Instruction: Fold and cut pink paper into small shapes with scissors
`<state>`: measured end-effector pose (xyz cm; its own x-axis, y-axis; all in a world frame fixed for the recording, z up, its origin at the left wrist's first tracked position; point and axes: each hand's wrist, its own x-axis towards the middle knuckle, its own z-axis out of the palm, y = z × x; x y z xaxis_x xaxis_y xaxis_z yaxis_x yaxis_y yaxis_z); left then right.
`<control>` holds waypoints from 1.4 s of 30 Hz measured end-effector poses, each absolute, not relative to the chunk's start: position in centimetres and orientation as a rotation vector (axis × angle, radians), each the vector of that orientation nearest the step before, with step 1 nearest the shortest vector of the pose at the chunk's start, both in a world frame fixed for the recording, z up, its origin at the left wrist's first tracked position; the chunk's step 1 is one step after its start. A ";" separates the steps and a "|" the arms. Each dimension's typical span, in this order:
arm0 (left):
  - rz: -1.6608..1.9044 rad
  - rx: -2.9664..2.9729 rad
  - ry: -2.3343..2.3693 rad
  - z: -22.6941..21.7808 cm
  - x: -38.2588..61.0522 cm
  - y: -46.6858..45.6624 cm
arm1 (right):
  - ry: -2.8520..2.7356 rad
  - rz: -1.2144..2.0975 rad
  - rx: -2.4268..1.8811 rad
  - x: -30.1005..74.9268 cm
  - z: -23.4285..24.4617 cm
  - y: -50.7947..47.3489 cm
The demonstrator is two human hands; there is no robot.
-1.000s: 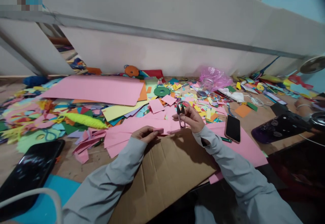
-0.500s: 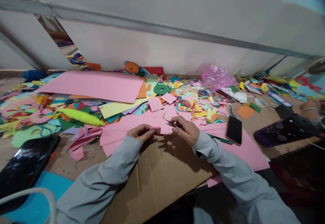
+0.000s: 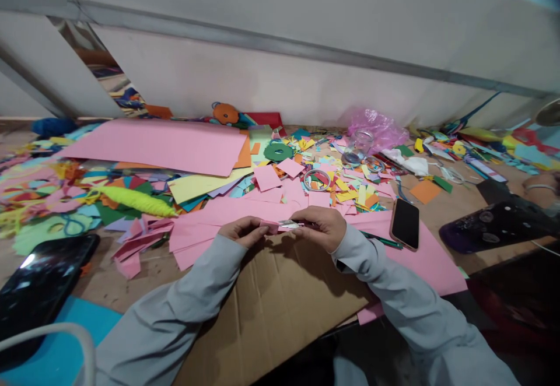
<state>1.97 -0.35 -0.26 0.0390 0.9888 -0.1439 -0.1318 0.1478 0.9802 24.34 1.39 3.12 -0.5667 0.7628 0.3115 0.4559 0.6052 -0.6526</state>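
Note:
My left hand [image 3: 243, 231] pinches a small folded pink paper piece [image 3: 268, 226] over the far edge of a brown cardboard sheet [image 3: 280, 304]. My right hand [image 3: 318, 228] grips small metal thread snips [image 3: 291, 223], and their blades point left and meet the pink piece. Both arms wear grey sleeves. Pink paper strips [image 3: 205, 223] lie under and beyond both hands.
A large pink sheet [image 3: 161, 147] lies at the back left, with coloured paper scraps [image 3: 350, 182] across the table. One phone [image 3: 405, 223] rests right of my hands, another phone [image 3: 39, 281] at the near left. A tape ring [image 3: 317, 179] and a pink plastic bag [image 3: 376, 132] sit behind.
My right hand has lowered the snips from an upright hold and brought the blades left onto the pink piece. My left hand has stayed in place.

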 end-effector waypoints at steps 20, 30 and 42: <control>1.102 1.040 1.134 -0.4 1.8 -0.3 | -2.351 0.541 -0.933 24.3 2.3 1.6; 1.097 1.054 1.109 -0.2 1.7 -0.3 | -2.329 0.555 -0.902 24.2 2.3 1.5; 1.067 1.048 1.136 -0.2 1.8 -0.4 | -2.290 0.590 -0.950 23.6 2.0 1.1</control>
<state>1.76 -0.41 -0.20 0.1030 0.9811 -0.1640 -0.1016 0.1744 0.9794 23.64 1.09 1.99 -0.5751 0.7420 0.3445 0.4834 0.6480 -0.5886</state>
